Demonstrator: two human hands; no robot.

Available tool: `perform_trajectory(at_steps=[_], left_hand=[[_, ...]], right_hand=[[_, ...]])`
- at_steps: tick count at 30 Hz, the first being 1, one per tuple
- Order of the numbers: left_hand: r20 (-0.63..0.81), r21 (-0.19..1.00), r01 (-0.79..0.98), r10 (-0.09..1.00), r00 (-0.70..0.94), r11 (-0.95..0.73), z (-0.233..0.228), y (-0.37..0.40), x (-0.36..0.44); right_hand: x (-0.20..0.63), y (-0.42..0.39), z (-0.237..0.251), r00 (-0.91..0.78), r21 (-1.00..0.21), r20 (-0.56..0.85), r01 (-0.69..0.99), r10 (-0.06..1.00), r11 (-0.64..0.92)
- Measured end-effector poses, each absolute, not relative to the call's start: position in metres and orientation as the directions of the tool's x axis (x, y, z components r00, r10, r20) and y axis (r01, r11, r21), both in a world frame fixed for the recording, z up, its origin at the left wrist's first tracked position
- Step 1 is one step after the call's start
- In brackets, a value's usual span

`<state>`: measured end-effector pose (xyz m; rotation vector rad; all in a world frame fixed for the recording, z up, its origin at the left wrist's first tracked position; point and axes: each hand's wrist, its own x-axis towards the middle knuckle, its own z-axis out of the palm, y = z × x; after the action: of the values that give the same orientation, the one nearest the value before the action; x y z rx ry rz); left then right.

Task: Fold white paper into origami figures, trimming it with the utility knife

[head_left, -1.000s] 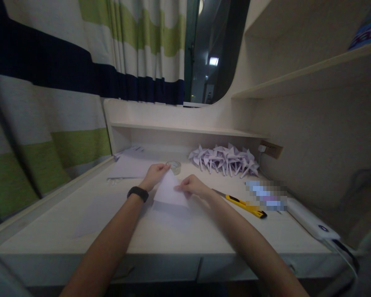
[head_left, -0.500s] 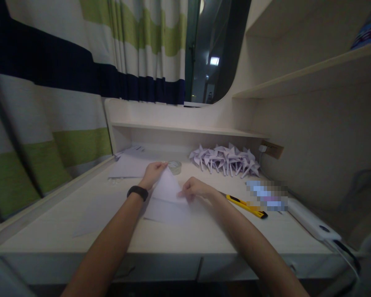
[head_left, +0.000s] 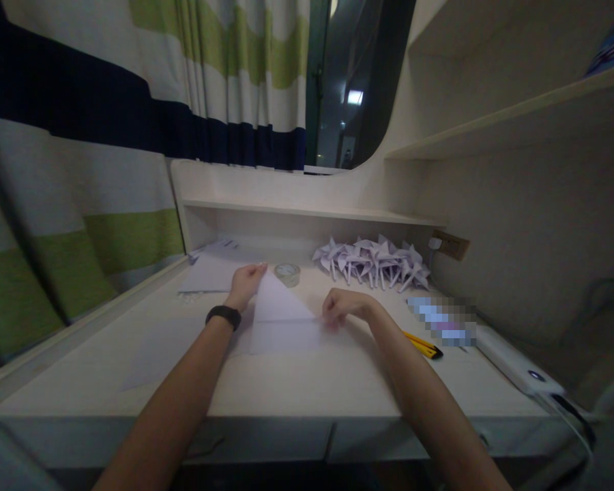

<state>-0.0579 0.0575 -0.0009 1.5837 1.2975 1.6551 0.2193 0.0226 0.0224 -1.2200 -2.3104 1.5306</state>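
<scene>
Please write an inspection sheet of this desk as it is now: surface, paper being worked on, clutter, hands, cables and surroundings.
Surface: pale desk, lit dimly.
Job's things: folded white paper lying on the desk, its triangular flap pointing away.
Clutter: tape roll; row of folded paper figures; yellow utility knife; loose sheets; white power bank.
Grips: left hand holds the flap's tip; right hand presses the paper's right edge.
Cables: white cable from the power bank; plug at the wall socket.
Surroundings: striped curtain, shelves, dark window.
</scene>
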Motion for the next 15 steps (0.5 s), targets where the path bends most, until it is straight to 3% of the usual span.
perform_trajectory(at_steps=[3, 5, 15], left_hand=[[0.443, 0.892, 0.201, 0.872, -0.206, -0.406, -0.001, 0.055, -0.054], [0.425, 0.902, 0.169, 0.885, -0.189, -0.397, -0.003, 0.053, -0.047], [0.364, 0.931, 0.056, 0.926, -0.098, -0.360, -0.004, 0.037, -0.023]], right_hand=[[0.220, 0.025, 0.023, -0.554, -0.897, -0.037, 0.386, 0.832, 0.217], [0.211, 0.027, 0.019, -0.477, -0.933, 0.089, 0.267, 0.875, 0.241], [0.171, 0.033, -0.015, -0.220, -0.965, 0.174, 0.157, 0.960, 0.211]])
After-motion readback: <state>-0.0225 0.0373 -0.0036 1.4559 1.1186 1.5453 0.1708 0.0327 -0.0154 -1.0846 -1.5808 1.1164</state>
